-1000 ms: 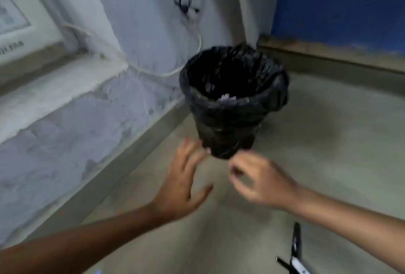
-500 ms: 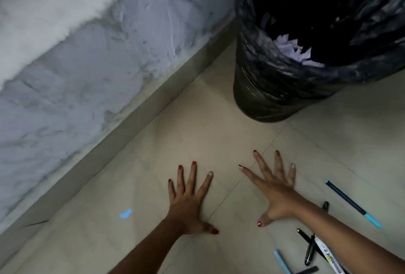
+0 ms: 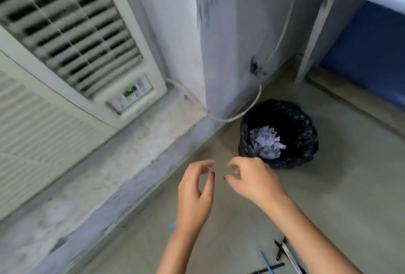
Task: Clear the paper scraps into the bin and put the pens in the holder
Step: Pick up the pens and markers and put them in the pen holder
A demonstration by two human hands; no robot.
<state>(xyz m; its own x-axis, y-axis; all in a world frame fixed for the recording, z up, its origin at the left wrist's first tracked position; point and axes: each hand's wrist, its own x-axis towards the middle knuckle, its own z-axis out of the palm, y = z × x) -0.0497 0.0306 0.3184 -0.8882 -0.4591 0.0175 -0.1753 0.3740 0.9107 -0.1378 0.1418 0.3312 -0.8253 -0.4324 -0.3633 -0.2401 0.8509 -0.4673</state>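
Pens [image 3: 282,256] lie loose on the floor, behind the right wrist. Left hand [image 3: 194,194] and right hand [image 3: 252,180] are raised side by side, fingers loosely curled, nothing held. Just beyond the right fingertips: bin [image 3: 304,142], black liner, paper scraps [image 3: 266,142] heaped inside.
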